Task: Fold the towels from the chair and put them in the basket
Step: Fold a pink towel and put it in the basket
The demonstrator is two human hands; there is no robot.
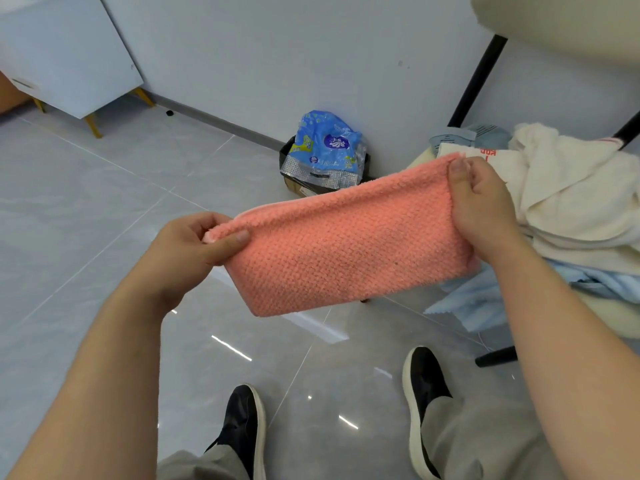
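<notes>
Stretching between the two hands, a folded pink towel (pixel 346 244) hangs in the air above the grey tiled floor (pixel 86 209), just left of the chair (pixel 474 81). Its long axis slants from lower left to upper right, the right end higher and nearer the wall. The left hand (pixel 194 247) pinches the upper left corner between thumb and curled fingers, and the right hand (pixel 481 206) grips the upper right corner the same way, so the top edge is taut and the rest drops below it. Red print (pixel 488 153) shows on a white cloth in the heap on the chair, but too little of it is visible to read. That heap holds cream towels (pixel 568 195) with a pale blue cloth (pixel 485 299) spilling over the seat's front edge. Against the wall, a black container (pixel 289 157) holds a blue plastic packet (pixel 325 143) whose white logo and lettering are too small to make out.
</notes>
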